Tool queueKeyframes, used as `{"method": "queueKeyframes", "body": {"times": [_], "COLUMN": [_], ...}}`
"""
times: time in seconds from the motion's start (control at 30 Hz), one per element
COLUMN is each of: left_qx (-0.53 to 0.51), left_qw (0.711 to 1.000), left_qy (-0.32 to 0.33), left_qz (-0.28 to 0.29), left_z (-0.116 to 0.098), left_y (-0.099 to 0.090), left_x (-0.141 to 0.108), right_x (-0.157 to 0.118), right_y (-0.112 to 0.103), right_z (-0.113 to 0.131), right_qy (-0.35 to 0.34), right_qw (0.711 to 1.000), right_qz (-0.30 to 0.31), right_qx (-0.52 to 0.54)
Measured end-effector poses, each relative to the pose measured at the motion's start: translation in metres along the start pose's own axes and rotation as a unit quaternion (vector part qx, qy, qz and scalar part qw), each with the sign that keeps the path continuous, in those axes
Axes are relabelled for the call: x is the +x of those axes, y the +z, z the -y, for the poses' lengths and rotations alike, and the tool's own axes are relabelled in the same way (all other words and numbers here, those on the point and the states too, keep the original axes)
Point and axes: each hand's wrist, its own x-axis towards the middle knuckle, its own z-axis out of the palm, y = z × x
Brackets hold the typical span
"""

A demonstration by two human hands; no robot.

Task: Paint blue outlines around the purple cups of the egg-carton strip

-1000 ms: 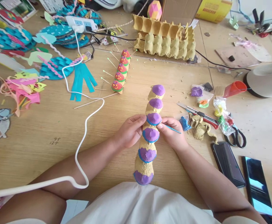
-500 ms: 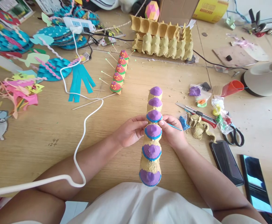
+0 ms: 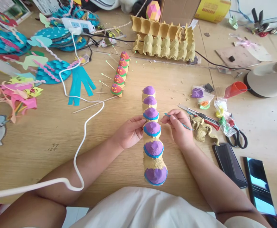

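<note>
A strip of egg carton (image 3: pixel 154 137) with purple clay caps on its bumps runs lengthwise in front of me. Blue clay edging lines the lower rims of the nearer caps; the two farthest caps show none. My left hand (image 3: pixel 131 131) grips the strip's left edge near the middle, fingers partly hidden behind it. To the right and apart from the strip, my right hand (image 3: pixel 181 128) pinches a thin blue clay strand (image 3: pixel 185 126), one end of which points toward the carton.
Beyond lies a red-and-green carton caterpillar (image 3: pixel 120 76) with pins. A utility knife (image 3: pixel 200 116), torn carton scraps (image 3: pixel 201 128), scissors (image 3: pixel 239 139) and a phone (image 3: pixel 229 164) lie on the right. A white cable (image 3: pixel 84 133) crosses the left side.
My right hand has come away from the carton strip, moving right with the blue clay strand. The strip's far end has shifted left, and its near end slightly right.
</note>
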Motion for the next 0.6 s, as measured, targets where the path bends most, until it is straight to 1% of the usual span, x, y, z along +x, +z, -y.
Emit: {"method": "queueKeyframes", "body": {"times": [0.07, 0.17, 0.23, 0.33, 0.43, 0.53, 0.6], "left_qx": [0.0, 0.001, 0.001, 0.011, 0.023, 0.035, 0.04], "left_qw": [1.0, 0.999, 0.999, 0.999, 0.999, 0.998, 0.999], "left_qy": [-0.011, -0.037, -0.043, -0.039, -0.043, -0.042, -0.032], "left_qz": [0.002, 0.011, 0.013, 0.007, -0.002, 0.0, -0.001], "left_z": [-0.002, -0.004, -0.005, -0.004, -0.002, -0.002, -0.002], "left_y": [0.0, 0.002, 0.004, 0.005, 0.005, 0.004, 0.004], "left_x": [-0.001, -0.002, -0.003, -0.004, -0.004, -0.005, -0.005], "right_x": [-0.002, -0.007, -0.01, -0.013, -0.013, -0.012, -0.01], "right_y": [0.0, 0.002, 0.005, 0.008, 0.01, 0.009, 0.008], "right_z": [0.005, 0.012, 0.015, 0.017, 0.016, 0.014, 0.013], "right_qy": [-0.021, -0.041, -0.045, -0.042, -0.028, -0.015, -0.022], "right_qw": [1.0, 0.995, 0.993, 0.99, 0.99, 0.993, 0.993], "right_qz": [0.01, 0.08, 0.11, 0.133, 0.136, 0.11, 0.092], "right_qx": [0.02, 0.031, 0.009, -0.023, -0.027, -0.044, -0.066]}}
